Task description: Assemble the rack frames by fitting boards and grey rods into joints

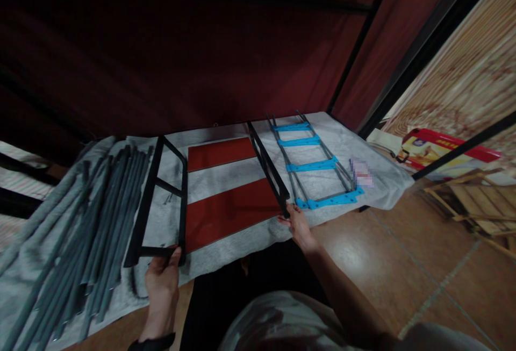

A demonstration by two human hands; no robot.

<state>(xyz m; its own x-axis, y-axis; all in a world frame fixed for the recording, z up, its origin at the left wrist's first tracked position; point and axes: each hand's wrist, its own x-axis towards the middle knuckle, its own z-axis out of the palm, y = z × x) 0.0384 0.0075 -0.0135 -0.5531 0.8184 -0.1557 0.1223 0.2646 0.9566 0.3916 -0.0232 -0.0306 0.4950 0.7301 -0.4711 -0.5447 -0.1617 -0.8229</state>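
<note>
Two dark red panels lie flat on a grey felt sheet, held between two black metal side frames. My left hand is closed on the near corner of the left black frame. My right hand pinches the near end of the right black frame, which stands tilted along the panels' right edge.
A bundle of several grey metal rods lies at the left on the felt. Rods joined by blue plastic brackets lie at the right. A red and yellow box and wooden slats sit on the tiled floor at the right.
</note>
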